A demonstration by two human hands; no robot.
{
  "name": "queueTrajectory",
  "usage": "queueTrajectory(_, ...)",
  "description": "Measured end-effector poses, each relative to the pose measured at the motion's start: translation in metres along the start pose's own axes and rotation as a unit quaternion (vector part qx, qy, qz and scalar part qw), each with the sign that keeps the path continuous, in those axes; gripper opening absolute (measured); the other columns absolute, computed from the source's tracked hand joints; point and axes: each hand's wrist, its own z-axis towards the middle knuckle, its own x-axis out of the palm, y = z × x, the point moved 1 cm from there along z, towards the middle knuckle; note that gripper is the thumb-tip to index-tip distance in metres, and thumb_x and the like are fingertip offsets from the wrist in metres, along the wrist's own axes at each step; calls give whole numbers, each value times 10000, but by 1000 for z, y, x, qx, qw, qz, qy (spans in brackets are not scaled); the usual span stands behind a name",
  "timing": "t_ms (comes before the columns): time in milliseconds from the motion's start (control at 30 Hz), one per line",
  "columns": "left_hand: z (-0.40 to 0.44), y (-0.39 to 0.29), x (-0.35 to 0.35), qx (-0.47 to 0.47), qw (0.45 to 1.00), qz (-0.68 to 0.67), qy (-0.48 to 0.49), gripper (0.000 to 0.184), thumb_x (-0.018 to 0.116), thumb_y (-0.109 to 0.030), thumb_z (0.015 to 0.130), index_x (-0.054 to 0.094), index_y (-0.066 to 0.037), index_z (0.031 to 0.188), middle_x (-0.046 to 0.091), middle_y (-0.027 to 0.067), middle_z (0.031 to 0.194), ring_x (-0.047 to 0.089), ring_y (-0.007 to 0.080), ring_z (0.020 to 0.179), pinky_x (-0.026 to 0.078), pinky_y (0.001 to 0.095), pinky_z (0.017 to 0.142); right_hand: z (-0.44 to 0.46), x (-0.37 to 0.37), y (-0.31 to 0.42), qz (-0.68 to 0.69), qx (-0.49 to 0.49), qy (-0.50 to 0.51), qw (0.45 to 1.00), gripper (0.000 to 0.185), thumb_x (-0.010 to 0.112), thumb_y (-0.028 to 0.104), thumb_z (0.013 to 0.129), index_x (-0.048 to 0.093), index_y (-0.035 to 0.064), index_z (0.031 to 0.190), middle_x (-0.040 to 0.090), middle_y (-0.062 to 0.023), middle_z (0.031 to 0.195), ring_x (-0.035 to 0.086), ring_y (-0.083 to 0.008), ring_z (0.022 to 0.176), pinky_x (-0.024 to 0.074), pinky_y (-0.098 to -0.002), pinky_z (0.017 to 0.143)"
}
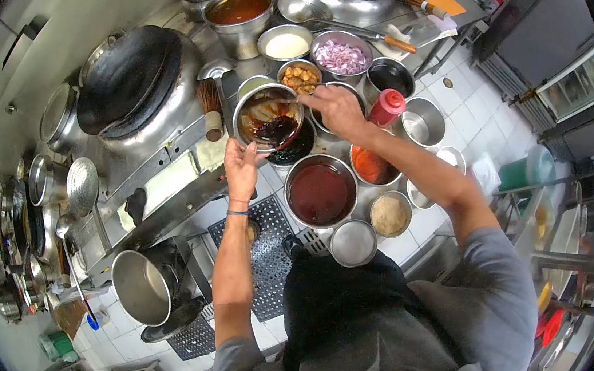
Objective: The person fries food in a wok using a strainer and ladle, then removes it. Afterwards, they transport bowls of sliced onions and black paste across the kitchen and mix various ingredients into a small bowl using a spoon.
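Note:
My left hand [242,168] grips the lower left rim of a metal bowl [240,130], which is tilted and has dark sauce [276,128] inside. My right hand [336,110] is closed round the handle of a utensil that reaches into the bowl; its working end is hard to make out. Just below the bowl stands a container of dark contents [296,149]. A pot of dark red sauce [321,190] is nearer to me. To the right of my right hand lies a red squeeze bottle [388,107], tilted over the containers.
Behind stand bowls of chopped onion [342,56], orange-brown pieces [299,77] and a white substance [286,46], plus a pot of reddish liquid [239,9]. A black wok [130,80] sits at the left. Bowls of tan powder [390,214] and white contents [353,243] stand near my body.

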Motion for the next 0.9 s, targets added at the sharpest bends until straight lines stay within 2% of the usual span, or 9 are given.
queueTrajectory(67,-3,-4,-2,6,1000,6,14,203,539,-5,972,363,-63,887,610,95,964,665,152,862,624,316,703,-3,-4,7,0,-57,60,997,349,600,62,772,718,169,1083,639,-56,864,629,-240,809,505,-382,711)
queueTrajectory(133,-2,5,-12,7,999,52,8,114,514,42,959,446,-21,1024,610,108,1167,634,137,999,599,287,783,-7,-11,4,-14,-53,76,996,336,601,90,780,715,174,1085,641,-33,891,619,-221,835,495,-371,736)
queueTrajectory(200,-1,0,-8,26,997,78,-10,220,502,70,947,491,3,1157,589,99,1275,605,126,1074,571,265,838,-7,-17,-4,-4,-27,59,998,334,594,101,787,712,175,1090,644,-26,903,619,-219,835,495,-374,738)
queueTrajectory(233,0,-2,-8,30,995,92,-4,479,495,106,924,432,19,1391,560,71,1357,558,97,1131,499,221,891,-4,-18,-4,-37,-18,28,999,328,590,134,791,706,160,1097,617,-18,896,595,-212,818,474,-375,714)
queueTrajectory(333,-3,-9,1,84,975,203,-39,581,511,107,909,378,11,1467,600,64,1277,576,94,997,471,211,846,-7,-30,15,-144,-31,39,988,325,592,155,787,688,123,1095,576,-26,870,562,-210,792,446,-367,683)
queueTrajectory(433,-8,-31,14,98,908,405,-35,607,528,93,904,365,5,1483,621,56,1211,553,105,877,464,218,792,-17,-26,38,-174,-17,63,983,284,597,165,796,654,79,1061,561,-58,861,570,-229,791,458,-370,669)
queueTrajectory(567,-4,-11,8,72,957,277,-52,579,529,69,921,388,-8,1477,583,10,996,511,104,787,463,224,750,-15,-17,35,-42,141,211,966,383,612,131,792,673,132,1170,638,-110,972,667,-323,850,526,-480,720)
queueTrajectory(700,-6,0,10,90,982,158,-50,556,521,58,936,398,-16,1473,449,-24,853,462,84,747,455,214,718,-40,22,-5,129,217,228,940,425,621,106,778,693,249,1171,694,-107,977,690,-330,894,568,-452,736)
queueTrajectory(900,-6,22,-9,132,961,236,-50,550,497,72,950,377,-16,1480,589,100,1237,570,123,1040,461,225,869,-50,11,-12,79,101,232,964,421,591,54,783,709,217,1152,686,-109,988,687,-345,865,570,-444,733)
